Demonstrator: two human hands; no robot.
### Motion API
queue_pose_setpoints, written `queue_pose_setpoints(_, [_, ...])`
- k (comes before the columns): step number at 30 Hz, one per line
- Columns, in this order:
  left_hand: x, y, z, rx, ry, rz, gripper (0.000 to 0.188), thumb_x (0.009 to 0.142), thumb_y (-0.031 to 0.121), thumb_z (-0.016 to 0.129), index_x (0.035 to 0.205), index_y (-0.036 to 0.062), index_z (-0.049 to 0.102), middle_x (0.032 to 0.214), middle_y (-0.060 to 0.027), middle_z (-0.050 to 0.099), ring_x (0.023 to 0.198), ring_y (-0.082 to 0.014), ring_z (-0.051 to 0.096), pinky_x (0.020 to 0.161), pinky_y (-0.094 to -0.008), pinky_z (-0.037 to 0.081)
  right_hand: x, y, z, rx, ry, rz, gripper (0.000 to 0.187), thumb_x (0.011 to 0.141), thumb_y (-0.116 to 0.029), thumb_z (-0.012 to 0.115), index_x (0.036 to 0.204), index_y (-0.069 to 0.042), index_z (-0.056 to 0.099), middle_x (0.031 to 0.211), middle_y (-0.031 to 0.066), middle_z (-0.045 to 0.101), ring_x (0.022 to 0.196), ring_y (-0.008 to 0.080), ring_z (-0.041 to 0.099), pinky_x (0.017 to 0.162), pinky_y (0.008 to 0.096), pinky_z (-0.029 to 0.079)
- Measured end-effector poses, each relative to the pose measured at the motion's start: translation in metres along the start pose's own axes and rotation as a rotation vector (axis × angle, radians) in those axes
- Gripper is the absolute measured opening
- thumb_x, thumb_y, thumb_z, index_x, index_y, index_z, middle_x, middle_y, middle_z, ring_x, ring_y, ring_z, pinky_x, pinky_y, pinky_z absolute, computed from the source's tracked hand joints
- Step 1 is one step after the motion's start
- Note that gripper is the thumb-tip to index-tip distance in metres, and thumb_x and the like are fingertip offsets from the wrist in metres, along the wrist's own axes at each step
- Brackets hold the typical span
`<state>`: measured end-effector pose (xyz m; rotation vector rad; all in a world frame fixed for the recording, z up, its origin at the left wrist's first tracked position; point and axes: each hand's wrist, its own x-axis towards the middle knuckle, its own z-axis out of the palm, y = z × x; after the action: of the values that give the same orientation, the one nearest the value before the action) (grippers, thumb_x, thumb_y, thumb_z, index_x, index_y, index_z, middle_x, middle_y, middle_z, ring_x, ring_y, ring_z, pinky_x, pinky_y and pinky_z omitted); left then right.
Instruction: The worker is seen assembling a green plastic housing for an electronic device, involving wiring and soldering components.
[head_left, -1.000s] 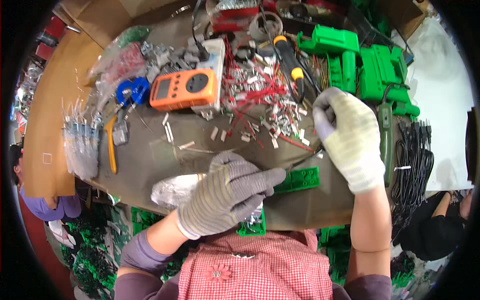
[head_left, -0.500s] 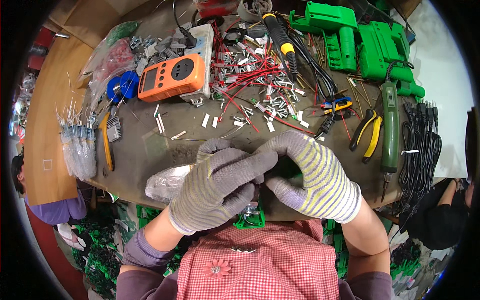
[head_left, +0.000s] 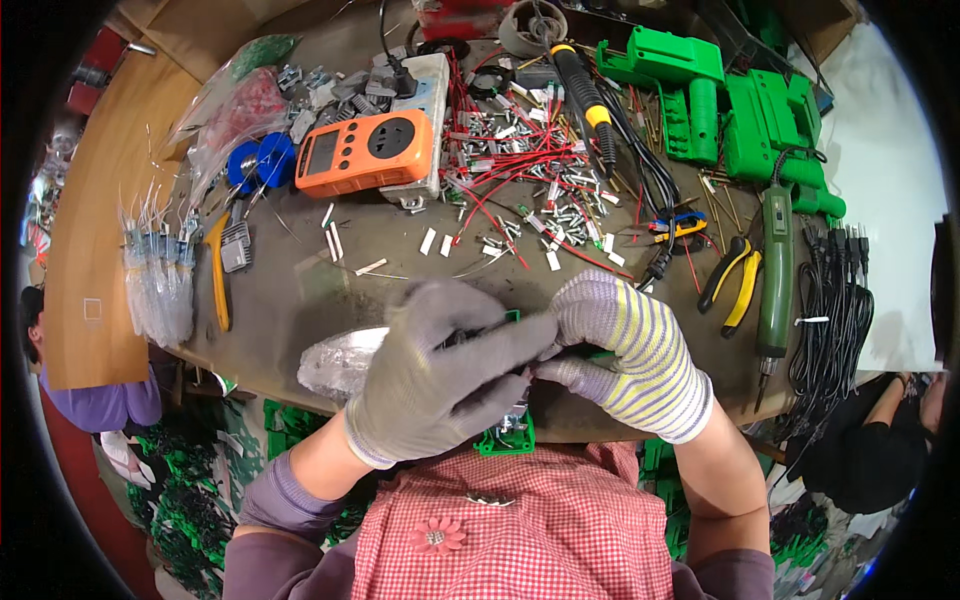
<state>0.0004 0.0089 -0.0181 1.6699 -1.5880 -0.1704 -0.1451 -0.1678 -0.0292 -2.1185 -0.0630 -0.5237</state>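
Both my hands wear grey knit gloves with yellow and purple stripes and meet at the table's near edge. My left hand [head_left: 425, 365], partly blurred, is closed with index finger and thumb reaching toward the right fingertips; what lies between them is hidden. Thumb and forefinger of my right hand [head_left: 640, 355] are pinched together at that spot, on something too small or covered to make out. Below and between the hands shows a green plastic housing [head_left: 507, 440] with metal and clear parts inside; the hands cover most of it. Left of them lies a clear plastic bag [head_left: 338, 365].
Screws, red wires and white connectors [head_left: 540, 190] are heaped mid-table. Behind stand an orange socket meter [head_left: 365, 153] and green tool housings [head_left: 690, 90]. Yellow-black pliers [head_left: 740, 285], a green electric screwdriver [head_left: 777, 270] and black cords [head_left: 830, 310] lie right; wrapped components [head_left: 160, 295] left.
My left hand has opened its curl slightly and blurs with motion. The right hand's thumb and forefinger have drawn closer together. The whole view has shifted slightly.
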Motion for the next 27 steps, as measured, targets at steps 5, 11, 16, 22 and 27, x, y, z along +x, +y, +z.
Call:
queue_pose_setpoints(5, [-0.036, 0.006, 0.003, 0.335, 0.121, 0.253, 0.030, 0.057, 0.024, 0.084, 0.085, 0.0333, 0.076, 0.080, 0.0099, 0.050, 0.076, -0.0127, 0.054, 0.067, -0.0343, 0.043, 0.010, 0.001, -0.003, 0.074, -0.113, -0.032, 0.015, 0.084, -0.015, 0.074, 0.097, -0.008, 0.072, 0.091, 0.0097, 0.065, 0.089, 0.0318, 0.064, 0.080, 0.0416, 0.051])
queue_pose_setpoints(11, [-0.045, -0.003, 0.007, 0.344, -0.027, 0.310, 0.031, 0.067, 0.029, 0.073, 0.097, 0.0307, 0.077, 0.081, 0.0103, 0.052, 0.081, -0.0123, 0.054, 0.070, -0.0326, 0.044, 0.029, -0.007, -0.012, -0.035, -0.354, 0.025, 0.012, 0.089, -0.016, 0.063, 0.093, -0.006, 0.066, 0.088, 0.0129, 0.064, 0.087, 0.0381, 0.061, 0.081, 0.0476, 0.049])
queue_pose_setpoints(16, [-0.048, -0.003, 0.005, 0.317, -0.112, 0.294, 0.034, 0.073, 0.029, 0.068, 0.106, 0.0253, 0.075, 0.083, 0.0085, 0.053, 0.080, -0.0122, 0.055, 0.064, -0.0316, 0.044, 0.037, -0.025, -0.007, -0.157, -0.415, 0.100, 0.009, 0.084, -0.012, 0.061, 0.089, -0.006, 0.064, 0.081, 0.0153, 0.064, 0.085, 0.0387, 0.062, 0.080, 0.0488, 0.048])
queue_pose_setpoints(22, [-0.052, -0.005, 0.012, 0.277, -0.089, 0.275, 0.039, 0.063, 0.025, 0.070, 0.101, 0.0264, 0.077, 0.075, 0.0093, 0.050, 0.073, -0.0138, 0.051, 0.060, -0.0296, 0.045, 0.030, -0.027, -0.009, -0.124, -0.381, 0.121, 0.010, 0.084, -0.014, 0.064, 0.090, -0.006, 0.065, 0.081, 0.0141, 0.064, 0.083, 0.0376, 0.061, 0.078, 0.0474, 0.047])
queue_pose_setpoints(27, [-0.053, -0.006, 0.011, 0.242, -0.138, 0.275, 0.035, 0.076, 0.027, 0.065, 0.110, 0.0232, 0.072, 0.081, 0.0065, 0.051, 0.075, -0.0135, 0.053, 0.061, -0.0306, 0.046, 0.024, -0.032, -0.004, -0.182, -0.362, 0.140, 0.011, 0.083, -0.017, 0.068, 0.090, -0.009, 0.069, 0.082, 0.0115, 0.065, 0.084, 0.0355, 0.061, 0.078, 0.0456, 0.048])
